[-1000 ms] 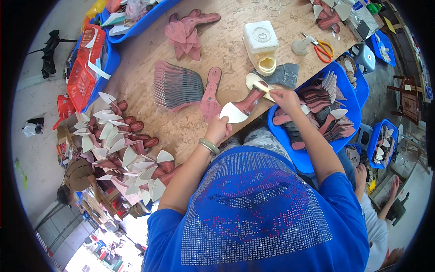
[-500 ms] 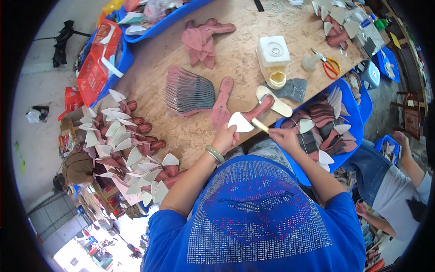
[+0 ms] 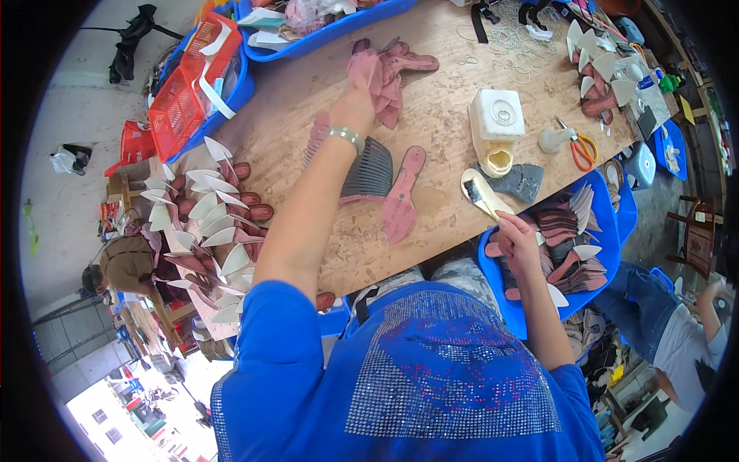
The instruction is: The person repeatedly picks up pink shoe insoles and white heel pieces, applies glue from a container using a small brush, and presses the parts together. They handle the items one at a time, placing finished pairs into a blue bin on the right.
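Pink pieces (image 3: 392, 86) lie overlapping in a heap; a pale, dark-tipped brush (image 3: 488, 209) slants between the right fingers (image 3: 514, 226).

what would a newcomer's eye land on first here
Probably the glittering blue shirt, low in the middle, then the white-tipped pieces massed at the left of the table. The left hand, at the pink pieces up top, and the packed blue tub at right likely follow.

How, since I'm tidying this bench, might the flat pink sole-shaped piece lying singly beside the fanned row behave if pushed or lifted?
The flat pink sole-shaped piece would probably slide rather than roll, as it lies flat on the brown wooden table. It looks thin, so likely light. It might flex at its narrow middle; its stiffness cannot be seen.
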The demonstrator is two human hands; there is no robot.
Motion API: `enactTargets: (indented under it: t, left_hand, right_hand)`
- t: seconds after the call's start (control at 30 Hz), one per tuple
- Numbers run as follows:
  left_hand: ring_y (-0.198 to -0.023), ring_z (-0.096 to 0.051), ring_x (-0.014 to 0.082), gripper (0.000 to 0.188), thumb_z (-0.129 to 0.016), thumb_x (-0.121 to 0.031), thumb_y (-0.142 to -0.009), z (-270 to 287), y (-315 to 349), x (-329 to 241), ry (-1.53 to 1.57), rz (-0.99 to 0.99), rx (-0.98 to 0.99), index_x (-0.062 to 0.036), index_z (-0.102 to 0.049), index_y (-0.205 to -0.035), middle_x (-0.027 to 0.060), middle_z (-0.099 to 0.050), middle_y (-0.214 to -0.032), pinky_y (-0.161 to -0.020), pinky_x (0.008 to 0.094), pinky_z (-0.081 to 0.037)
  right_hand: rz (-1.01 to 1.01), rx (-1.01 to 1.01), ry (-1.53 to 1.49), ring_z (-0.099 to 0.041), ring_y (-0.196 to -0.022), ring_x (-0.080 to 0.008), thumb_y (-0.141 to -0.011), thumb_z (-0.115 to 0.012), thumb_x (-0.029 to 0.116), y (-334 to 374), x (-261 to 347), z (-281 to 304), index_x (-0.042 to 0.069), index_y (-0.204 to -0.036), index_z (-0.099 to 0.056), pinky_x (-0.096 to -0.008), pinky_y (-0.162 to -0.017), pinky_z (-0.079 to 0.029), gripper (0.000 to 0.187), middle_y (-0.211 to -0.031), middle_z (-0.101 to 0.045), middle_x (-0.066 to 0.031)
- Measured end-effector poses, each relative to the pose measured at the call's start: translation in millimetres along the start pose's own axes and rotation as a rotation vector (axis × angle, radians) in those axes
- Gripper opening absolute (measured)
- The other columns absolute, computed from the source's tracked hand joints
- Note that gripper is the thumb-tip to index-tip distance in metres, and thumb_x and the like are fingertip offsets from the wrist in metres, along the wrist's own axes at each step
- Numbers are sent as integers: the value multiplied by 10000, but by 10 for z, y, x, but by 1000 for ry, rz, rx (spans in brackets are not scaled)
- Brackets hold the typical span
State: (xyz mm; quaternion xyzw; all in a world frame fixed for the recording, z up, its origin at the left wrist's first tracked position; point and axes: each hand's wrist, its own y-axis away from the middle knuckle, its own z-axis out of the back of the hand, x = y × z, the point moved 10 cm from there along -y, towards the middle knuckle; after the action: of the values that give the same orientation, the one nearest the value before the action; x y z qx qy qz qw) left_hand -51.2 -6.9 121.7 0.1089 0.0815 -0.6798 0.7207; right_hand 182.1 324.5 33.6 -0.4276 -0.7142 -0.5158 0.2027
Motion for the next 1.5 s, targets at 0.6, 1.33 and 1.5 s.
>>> enactTargets:
  t: [0.6,1.33,1.5]
  left_hand:
    - [-859,-598,204,515,-764,-313,-772,-1941,2460,580,544,609,311,9,-542,-1106,98,-630,-948,-781,313,-476]
    - [-1020,-612,163,324,-511,-227,-972,-1719,2877,-713,1786,769,939,-82,-490,-1261,47,-610,-1152,-866,298,-514]
    - [-873,-650,145,224,-526,-210,-964,-1690,2993,-509,1616,847,923,-89,-528,-1152,28,-641,-1030,-715,256,-550]
  right_hand:
    - [480,-434,1457,-673,-755,-294,-837,-612,258,-596,945,424,117,-921,-721,-386,-664,-534,197,-821,-685,-147]
    - [259,-250,951,-643,-657,-151,-850,-641,210,-104,190,929,91,-1042,-710,-281,-620,-507,236,-805,-699,-77]
    - [156,21,551,-621,-766,-70,-846,-672,137,345,-125,353,22,-1032,-705,-211,-692,-482,221,-879,-710,-33]
